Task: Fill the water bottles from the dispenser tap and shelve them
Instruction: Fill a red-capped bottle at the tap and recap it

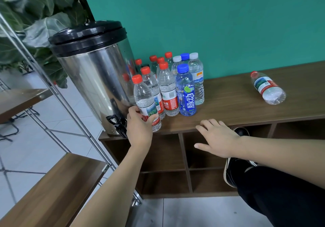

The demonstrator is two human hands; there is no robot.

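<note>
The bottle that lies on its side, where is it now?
In the head view, the lying bottle rests far right on the wooden counter, alone, well apart from the standing bottle cluster beside the dispenser.

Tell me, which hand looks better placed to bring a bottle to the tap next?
Probably the left hand. It already grips a red-capped bottle right beside the black tap of the steel dispenser. The right hand lies open on the shelf-top edge, farther from the tap, holding nothing.
</note>
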